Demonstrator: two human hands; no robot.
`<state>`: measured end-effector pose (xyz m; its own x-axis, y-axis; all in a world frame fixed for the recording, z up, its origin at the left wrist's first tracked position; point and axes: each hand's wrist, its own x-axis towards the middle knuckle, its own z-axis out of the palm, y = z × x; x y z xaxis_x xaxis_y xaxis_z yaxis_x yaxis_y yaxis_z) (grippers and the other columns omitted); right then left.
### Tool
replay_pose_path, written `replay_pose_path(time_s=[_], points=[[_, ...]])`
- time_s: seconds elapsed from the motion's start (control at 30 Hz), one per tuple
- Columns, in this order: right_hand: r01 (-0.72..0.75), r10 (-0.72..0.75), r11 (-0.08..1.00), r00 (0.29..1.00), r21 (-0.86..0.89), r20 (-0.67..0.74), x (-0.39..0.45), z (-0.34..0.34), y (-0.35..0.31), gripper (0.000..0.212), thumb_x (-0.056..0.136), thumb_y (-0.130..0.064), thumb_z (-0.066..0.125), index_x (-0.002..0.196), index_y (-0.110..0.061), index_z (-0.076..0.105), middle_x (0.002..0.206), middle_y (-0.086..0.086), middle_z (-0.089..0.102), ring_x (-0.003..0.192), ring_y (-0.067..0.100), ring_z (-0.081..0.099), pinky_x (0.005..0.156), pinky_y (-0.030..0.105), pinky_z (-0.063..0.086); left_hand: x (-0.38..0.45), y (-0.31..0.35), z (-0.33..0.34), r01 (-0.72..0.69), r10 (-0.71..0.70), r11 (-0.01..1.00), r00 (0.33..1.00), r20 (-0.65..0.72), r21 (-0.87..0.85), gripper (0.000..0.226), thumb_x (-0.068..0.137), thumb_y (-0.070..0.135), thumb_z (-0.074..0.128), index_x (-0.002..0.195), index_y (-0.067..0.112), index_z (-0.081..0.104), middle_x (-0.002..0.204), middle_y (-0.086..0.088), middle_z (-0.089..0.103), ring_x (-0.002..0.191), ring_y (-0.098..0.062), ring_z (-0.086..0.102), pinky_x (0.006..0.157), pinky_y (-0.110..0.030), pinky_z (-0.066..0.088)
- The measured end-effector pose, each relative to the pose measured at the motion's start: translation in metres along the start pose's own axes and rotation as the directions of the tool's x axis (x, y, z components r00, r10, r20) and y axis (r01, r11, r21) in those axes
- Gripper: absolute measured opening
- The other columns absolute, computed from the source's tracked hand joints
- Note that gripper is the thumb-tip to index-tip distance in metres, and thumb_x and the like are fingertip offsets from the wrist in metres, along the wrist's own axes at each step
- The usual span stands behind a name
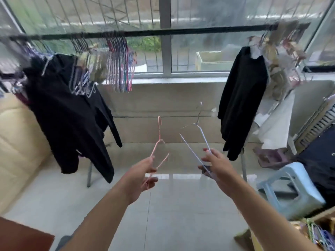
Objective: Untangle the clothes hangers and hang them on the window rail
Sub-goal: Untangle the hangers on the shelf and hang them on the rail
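Note:
My left hand (145,175) pinches a pink wire hanger (159,140) by its lower end, hook pointing up. My right hand (216,165) grips a pale lilac wire hanger (196,136) near its bottom corner, its hook up and tilted right. The two hangers are apart, both held below the black window rail (163,32). Several coloured hangers (119,69) hang bunched on the rail's left half.
Black garments hang at the left (68,113) and right (241,98) of the rail. A pale blue plastic stool (290,189) stands at the right, a box of more hangers (315,232) at bottom right, a beige sofa (18,142) at the left.

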<state>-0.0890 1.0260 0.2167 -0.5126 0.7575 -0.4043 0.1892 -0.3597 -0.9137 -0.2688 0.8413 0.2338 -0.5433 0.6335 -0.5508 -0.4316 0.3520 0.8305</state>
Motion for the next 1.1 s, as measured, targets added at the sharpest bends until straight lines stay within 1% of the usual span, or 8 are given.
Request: replay_pose_path(time_s=[0.1, 0.27, 0.43, 0.67, 0.77, 0.93, 1.03, 1.1], points=[[0.124, -0.126, 0.991, 0.992, -0.055, -0.031, 0.039, 0.038, -0.074, 0.026, 0.107, -0.028, 0.043, 0.118, -0.016, 0.064, 0.105, 0.013, 0.059, 0.082, 0.032, 0.066, 0.076, 0.043, 0.052, 0.033, 0.079, -0.005, -0.153, 0.152, 0.987, 0.988, -0.007, -0.050, 0.027, 0.106, 0.034, 0.051, 0.126, 0.021, 0.061, 0.104, -0.014, 0.059, 0.074, -0.024, 0.058, 0.071, -0.038, 0.050], [0.253, -0.251, 0.960, 0.968, -0.120, 0.031, 0.110, 0.071, -0.165, 0.028, 0.108, -0.031, 0.042, 0.115, -0.018, 0.065, 0.103, 0.009, 0.058, 0.079, 0.029, 0.065, 0.076, 0.043, 0.051, 0.083, 0.173, 0.009, -0.321, 0.318, 0.947, 0.945, -0.070, -0.033, 0.020, 0.109, 0.033, 0.044, 0.119, 0.024, 0.060, 0.098, -0.015, 0.062, 0.073, -0.026, 0.059, 0.070, -0.037, 0.048], [0.291, -0.279, 0.944, 0.956, -0.158, 0.094, 0.175, 0.083, -0.196, 0.024, 0.106, -0.031, 0.045, 0.104, -0.023, 0.067, 0.096, 0.008, 0.058, 0.073, 0.028, 0.064, 0.067, 0.036, 0.045, 0.122, 0.203, 0.015, -0.354, 0.340, 0.934, 0.919, -0.199, -0.041, 0.020, 0.109, 0.032, 0.044, 0.109, 0.024, 0.061, 0.089, -0.012, 0.062, 0.064, -0.024, 0.059, 0.060, -0.030, 0.044], [0.344, -0.314, 0.917, 0.935, -0.201, 0.167, 0.227, 0.098, -0.248, 0.025, 0.107, -0.028, 0.043, 0.112, -0.018, 0.066, 0.095, 0.008, 0.057, 0.073, 0.028, 0.064, 0.062, 0.034, 0.044, 0.175, 0.273, 0.008, -0.482, 0.495, 0.869, 0.831, -0.252, 0.117, 0.022, 0.110, 0.032, 0.041, 0.126, 0.027, 0.055, 0.091, -0.011, 0.068, 0.073, -0.019, 0.063, 0.060, -0.026, 0.047], [0.364, -0.327, 0.906, 0.926, -0.215, 0.187, 0.237, 0.104, -0.264, 0.025, 0.107, -0.027, 0.043, 0.112, -0.017, 0.066, 0.095, 0.008, 0.058, 0.073, 0.028, 0.065, 0.059, 0.032, 0.044, 0.196, 0.315, 0.001, -0.523, 0.543, 0.840, 0.803, -0.244, 0.147, 0.028, 0.109, 0.033, 0.042, 0.129, 0.021, 0.058, 0.091, -0.011, 0.069, 0.074, -0.021, 0.064, 0.060, -0.028, 0.047], [0.355, -0.317, 0.909, 0.929, -0.218, 0.191, 0.247, 0.111, -0.273, 0.026, 0.108, -0.027, 0.043, 0.112, -0.018, 0.067, 0.100, 0.012, 0.060, 0.074, 0.028, 0.066, 0.059, 0.032, 0.046, 0.224, 0.348, -0.016, -0.474, 0.486, 0.874, 0.852, -0.197, 0.106, 0.029, 0.110, 0.033, 0.040, 0.127, 0.015, 0.056, 0.098, -0.017, 0.064, 0.077, -0.026, 0.060, 0.062, -0.032, 0.046], [0.348, -0.315, 0.911, 0.933, -0.219, 0.172, 0.251, 0.116, -0.273, 0.026, 0.107, -0.027, 0.044, 0.112, -0.018, 0.068, 0.101, 0.011, 0.060, 0.074, 0.028, 0.067, 0.060, 0.032, 0.046, 0.239, 0.345, -0.025, -0.412, 0.439, 0.897, 0.872, -0.216, 0.160, 0.027, 0.110, 0.034, 0.036, 0.117, 0.017, 0.055, 0.098, -0.016, 0.063, 0.080, -0.027, 0.058, 0.064, -0.032, 0.046], [0.342, -0.313, 0.916, 0.936, -0.211, 0.159, 0.252, 0.120, -0.272, 0.025, 0.107, -0.027, 0.045, 0.111, -0.019, 0.068, 0.100, 0.011, 0.060, 0.073, 0.027, 0.067, 0.062, 0.034, 0.047, 0.248, 0.343, -0.032, -0.399, 0.444, 0.891, 0.866, -0.229, 0.218, 0.028, 0.111, 0.035, 0.034, 0.121, 0.020, 0.055, 0.100, -0.016, 0.064, 0.082, -0.027, 0.060, 0.067, -0.033, 0.047]])
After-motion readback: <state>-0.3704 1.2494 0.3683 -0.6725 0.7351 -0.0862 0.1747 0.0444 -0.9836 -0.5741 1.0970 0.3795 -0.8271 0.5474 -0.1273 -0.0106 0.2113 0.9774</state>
